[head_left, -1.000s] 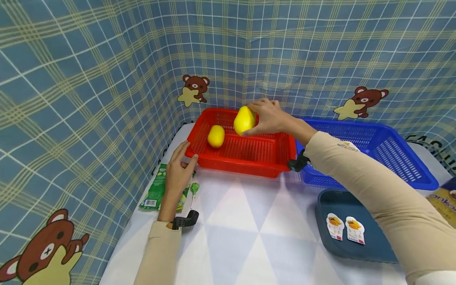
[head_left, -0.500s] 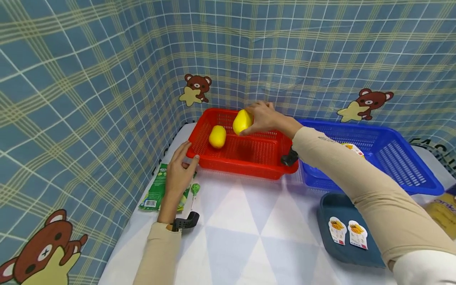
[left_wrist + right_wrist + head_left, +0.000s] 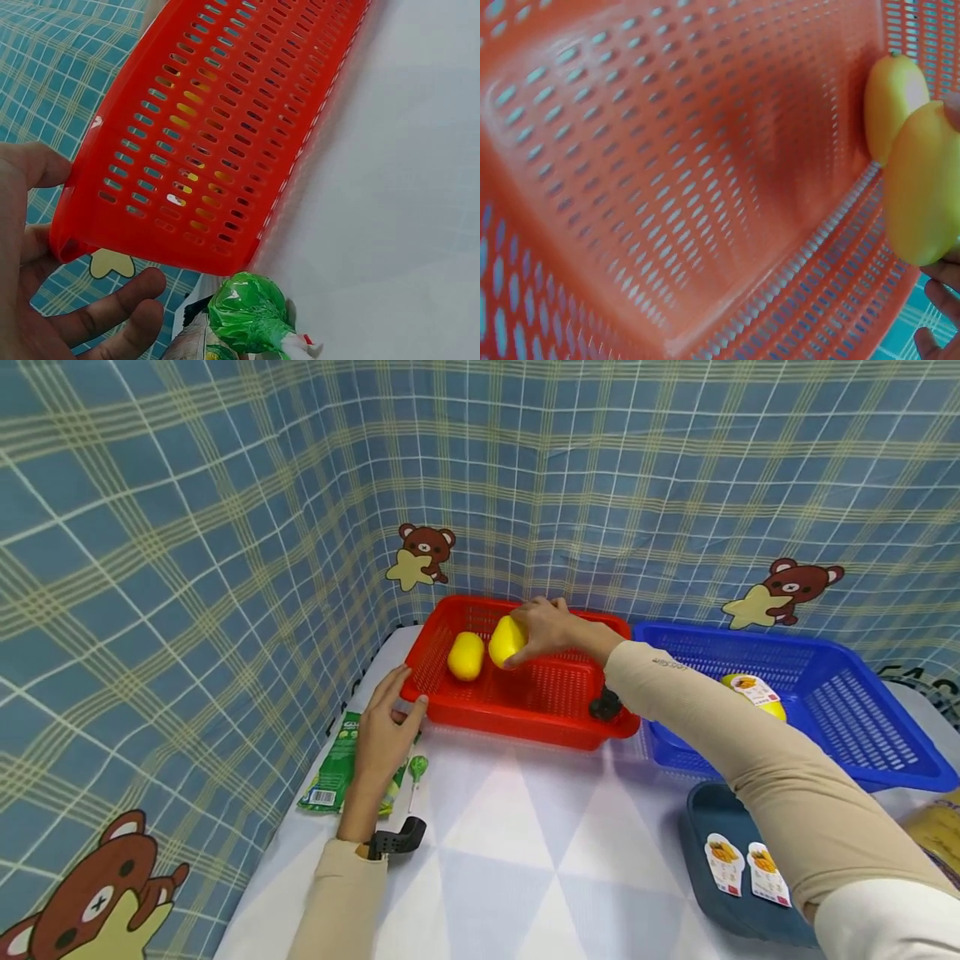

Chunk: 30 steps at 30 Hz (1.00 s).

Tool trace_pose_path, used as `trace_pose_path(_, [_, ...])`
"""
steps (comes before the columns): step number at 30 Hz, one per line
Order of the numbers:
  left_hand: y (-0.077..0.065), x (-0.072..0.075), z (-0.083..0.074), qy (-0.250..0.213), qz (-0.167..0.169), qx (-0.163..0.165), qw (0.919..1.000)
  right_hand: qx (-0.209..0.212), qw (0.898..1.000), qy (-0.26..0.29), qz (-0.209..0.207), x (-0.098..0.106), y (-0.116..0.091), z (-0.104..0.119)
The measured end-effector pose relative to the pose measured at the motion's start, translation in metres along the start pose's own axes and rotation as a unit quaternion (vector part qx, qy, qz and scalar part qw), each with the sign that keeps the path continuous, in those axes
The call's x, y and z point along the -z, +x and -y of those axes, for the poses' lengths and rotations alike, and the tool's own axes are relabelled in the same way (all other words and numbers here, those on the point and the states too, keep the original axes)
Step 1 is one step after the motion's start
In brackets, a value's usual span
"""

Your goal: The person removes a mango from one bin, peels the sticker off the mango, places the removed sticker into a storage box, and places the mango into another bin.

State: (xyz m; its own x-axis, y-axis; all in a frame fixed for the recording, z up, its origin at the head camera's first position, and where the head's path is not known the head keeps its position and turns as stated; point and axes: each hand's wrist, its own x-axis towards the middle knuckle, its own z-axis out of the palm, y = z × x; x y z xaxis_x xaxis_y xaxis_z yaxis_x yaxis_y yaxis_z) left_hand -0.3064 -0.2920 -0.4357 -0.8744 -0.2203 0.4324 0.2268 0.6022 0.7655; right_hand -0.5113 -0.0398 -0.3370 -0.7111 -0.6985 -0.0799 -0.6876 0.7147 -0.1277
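Note:
My right hand (image 3: 551, 631) grips a smooth yellow mango (image 3: 507, 642) inside the red basket (image 3: 517, 731). In the right wrist view the held mango (image 3: 922, 187) overlaps a second yellow mango (image 3: 891, 101), which lies at the left end of the basket in the head view. Whether the held one touches the basket floor cannot be told. My left hand (image 3: 384, 735) is at the basket's front left corner. Its thumb and a finger pinch the red rim (image 3: 82, 172) in the left wrist view, while the other fingers stay loose below.
A green packet (image 3: 341, 772) and a green lollipop (image 3: 417, 767) lie by my left hand. On the right stands a blue basket (image 3: 862, 693) holding a labelled yellow mango (image 3: 756, 695). A dark teal tray (image 3: 701, 827) with two labels sits nearer, partly behind my right sleeve.
My right hand has lowered the mango into the red basket and brought it closer to the other one. The left hand keeps its place at the corner. The head view has shifted slightly.

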Motion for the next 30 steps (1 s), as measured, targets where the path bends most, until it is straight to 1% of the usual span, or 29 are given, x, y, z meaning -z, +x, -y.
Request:
trace_pose_path(2, [-0.003, 0.001, 0.0, 0.001, 0.002, 0.003, 1.0, -0.002, 1.0, 0.011, 0.008, -0.008, 0.002, 0.004])
trace_pose_path(6, [-0.008, 0.004, 0.001, 0.008, 0.001, 0.008, 0.9999, -0.006, 1.0, 0.011, 0.019, -0.021, 0.007, 0.012])
trace_pose_path(13, [-0.005, -0.001, 0.0, 0.004, 0.003, 0.003, 1.0, -0.012, 0.999, -0.003, 0.035, -0.034, 0.009, 0.009])
trace_pose_path(16, [-0.004, -0.003, -0.002, 0.0, 0.003, 0.003, 1.0, -0.013, 0.999, -0.007, 0.051, -0.037, 0.008, 0.007])
trace_pose_path(18, [-0.002, -0.003, -0.002, 0.0, 0.001, 0.002, 1.0, -0.012, 0.998, -0.007, 0.055, -0.039, 0.008, 0.006])
trace_pose_path(23, [0.0, -0.003, -0.001, -0.001, -0.003, -0.002, 1.0, -0.012, 0.999, -0.001, 0.048, -0.041, 0.013, 0.004])
trace_pose_path(30, [0.003, -0.001, 0.002, 0.002, -0.004, -0.004, 1.0, -0.025, 0.997, 0.033, 0.072, -0.037, 0.022, 0.004])
